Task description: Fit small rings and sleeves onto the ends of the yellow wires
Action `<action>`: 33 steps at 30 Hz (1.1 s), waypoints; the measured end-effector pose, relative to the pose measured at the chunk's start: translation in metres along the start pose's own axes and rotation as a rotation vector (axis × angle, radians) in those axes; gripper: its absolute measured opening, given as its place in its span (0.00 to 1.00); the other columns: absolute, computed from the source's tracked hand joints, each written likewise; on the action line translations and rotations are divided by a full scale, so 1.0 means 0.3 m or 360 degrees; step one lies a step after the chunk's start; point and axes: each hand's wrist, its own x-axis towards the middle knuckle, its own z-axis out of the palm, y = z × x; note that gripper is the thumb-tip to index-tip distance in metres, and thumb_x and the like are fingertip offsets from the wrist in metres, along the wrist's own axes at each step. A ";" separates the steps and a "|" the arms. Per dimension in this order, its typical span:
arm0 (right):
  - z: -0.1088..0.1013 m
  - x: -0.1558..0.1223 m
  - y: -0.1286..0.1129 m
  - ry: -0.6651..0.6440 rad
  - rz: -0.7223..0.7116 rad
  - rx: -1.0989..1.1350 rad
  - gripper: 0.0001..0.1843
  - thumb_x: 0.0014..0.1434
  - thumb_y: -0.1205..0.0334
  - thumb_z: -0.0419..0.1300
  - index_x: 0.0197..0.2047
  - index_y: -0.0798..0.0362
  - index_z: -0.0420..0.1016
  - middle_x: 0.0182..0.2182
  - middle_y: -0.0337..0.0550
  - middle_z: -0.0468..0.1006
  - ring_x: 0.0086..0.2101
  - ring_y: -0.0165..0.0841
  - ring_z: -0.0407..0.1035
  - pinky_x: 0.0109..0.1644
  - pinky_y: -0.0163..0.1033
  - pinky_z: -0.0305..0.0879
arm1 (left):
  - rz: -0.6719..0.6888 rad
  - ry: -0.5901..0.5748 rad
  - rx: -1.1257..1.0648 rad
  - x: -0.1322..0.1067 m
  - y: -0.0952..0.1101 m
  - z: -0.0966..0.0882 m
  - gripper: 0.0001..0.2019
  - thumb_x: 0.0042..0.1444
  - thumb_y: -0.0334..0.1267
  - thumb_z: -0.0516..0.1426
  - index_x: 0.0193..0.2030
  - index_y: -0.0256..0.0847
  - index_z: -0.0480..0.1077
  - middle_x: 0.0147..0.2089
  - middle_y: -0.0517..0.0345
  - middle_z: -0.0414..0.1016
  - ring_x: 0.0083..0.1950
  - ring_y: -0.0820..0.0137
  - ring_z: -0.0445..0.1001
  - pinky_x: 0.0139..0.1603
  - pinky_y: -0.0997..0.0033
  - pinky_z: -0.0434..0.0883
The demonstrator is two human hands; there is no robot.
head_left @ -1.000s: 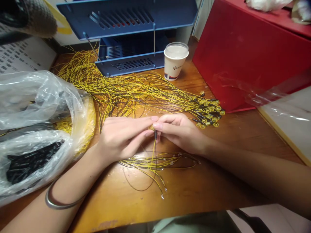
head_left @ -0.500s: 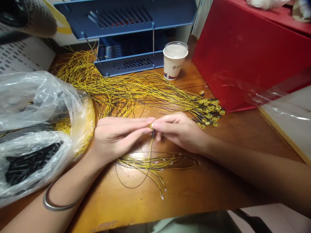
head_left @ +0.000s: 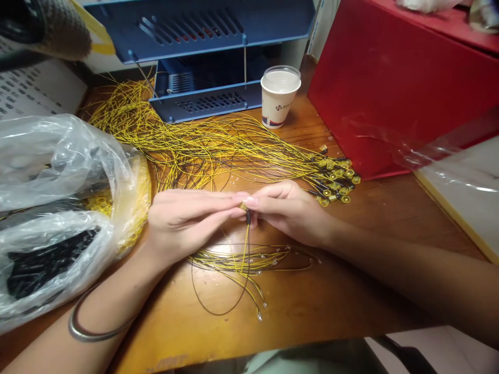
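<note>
both l hand (head_left: 195, 215) & r hand (head_left: 288, 213) equidistant, fingers pinched nearly together on yellow/blk piece (head_left: 247, 213), wearer-side & slightly l of cup (head_left: 279, 101); long axis approx away from cup, wire (head_left: 247, 241) farthest.

The small yellow fitting (head_left: 244, 206) sat partly hidden between the fingertips of the left hand (head_left: 183, 218) and right hand (head_left: 290, 210) — its black sleeve (head_left: 248, 217) projected downward. Below the sleeve hung a yellow wire (head_left: 246, 244), nearly straight, and a dark wire (head_left: 218, 315), bowed leftward in a wide loop.
</note>
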 end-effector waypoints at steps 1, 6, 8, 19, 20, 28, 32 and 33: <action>-0.002 0.000 0.001 0.0001 0.0002 -0.0010 0.12 0.56 0.57 0.67 0.27 0.56 0.81 0.25 0.41 0.79 0.29 0.30 0.70 0.38 0.37 0.63 | -0.0002 -0.0004 -0.0010 0.000 -0.002 0.000 0.13 0.54 0.28 0.66 0.44 0.49 0.79 0.44 0.62 0.82 0.40 0.69 0.84 0.40 0.72 0.84; -0.011 -0.004 0.006 -0.0011 -0.0005 -0.0077 0.12 0.58 0.57 0.66 0.27 0.56 0.80 0.25 0.40 0.78 0.30 0.29 0.69 0.37 0.37 0.60 | -0.0014 -0.0025 -0.0057 0.002 -0.004 -0.005 0.15 0.54 0.28 0.66 0.45 0.51 0.79 0.44 0.63 0.82 0.40 0.68 0.84 0.39 0.71 0.84; -0.014 -0.005 0.006 -0.0020 -0.0013 -0.0117 0.12 0.59 0.57 0.66 0.27 0.56 0.81 0.26 0.41 0.78 0.30 0.29 0.69 0.37 0.37 0.60 | 0.0004 -0.0038 -0.0081 0.003 -0.004 -0.008 0.15 0.54 0.27 0.65 0.46 0.51 0.78 0.45 0.62 0.82 0.40 0.68 0.84 0.39 0.71 0.84; -0.019 -0.007 0.010 -0.0023 -0.0007 -0.0138 0.10 0.58 0.56 0.67 0.31 0.54 0.82 0.26 0.40 0.80 0.30 0.29 0.69 0.36 0.36 0.59 | 0.0000 -0.0077 -0.0067 0.006 0.001 -0.009 0.13 0.55 0.28 0.65 0.45 0.49 0.79 0.44 0.60 0.82 0.41 0.68 0.84 0.39 0.72 0.84; -0.018 -0.006 0.010 -0.0029 -0.0011 -0.0133 0.10 0.58 0.57 0.67 0.30 0.54 0.82 0.27 0.40 0.80 0.30 0.29 0.69 0.36 0.36 0.59 | 0.0004 -0.0073 -0.0068 0.006 0.001 -0.009 0.13 0.54 0.27 0.65 0.44 0.48 0.79 0.44 0.60 0.82 0.41 0.69 0.83 0.39 0.73 0.84; -0.013 -0.003 0.009 -0.0032 -0.0014 -0.0085 0.12 0.59 0.56 0.66 0.29 0.55 0.81 0.26 0.40 0.79 0.29 0.29 0.69 0.36 0.36 0.61 | 0.0013 -0.0073 -0.0017 0.007 -0.003 -0.011 0.15 0.56 0.29 0.64 0.47 0.52 0.78 0.45 0.63 0.82 0.41 0.67 0.84 0.38 0.70 0.85; -0.014 -0.003 0.013 -0.0033 -0.0039 -0.0087 0.11 0.59 0.57 0.66 0.30 0.55 0.82 0.27 0.40 0.80 0.30 0.29 0.70 0.38 0.36 0.61 | 0.0013 -0.0076 -0.0007 0.007 -0.002 -0.010 0.14 0.55 0.29 0.65 0.46 0.52 0.78 0.45 0.63 0.82 0.40 0.67 0.84 0.39 0.69 0.85; -0.015 -0.004 0.014 -0.0032 -0.0041 -0.0091 0.11 0.59 0.57 0.66 0.30 0.54 0.82 0.27 0.40 0.80 0.30 0.29 0.70 0.37 0.36 0.61 | 0.0006 -0.0080 -0.0010 0.007 -0.002 -0.010 0.14 0.56 0.29 0.65 0.46 0.51 0.78 0.45 0.62 0.82 0.40 0.67 0.84 0.39 0.69 0.85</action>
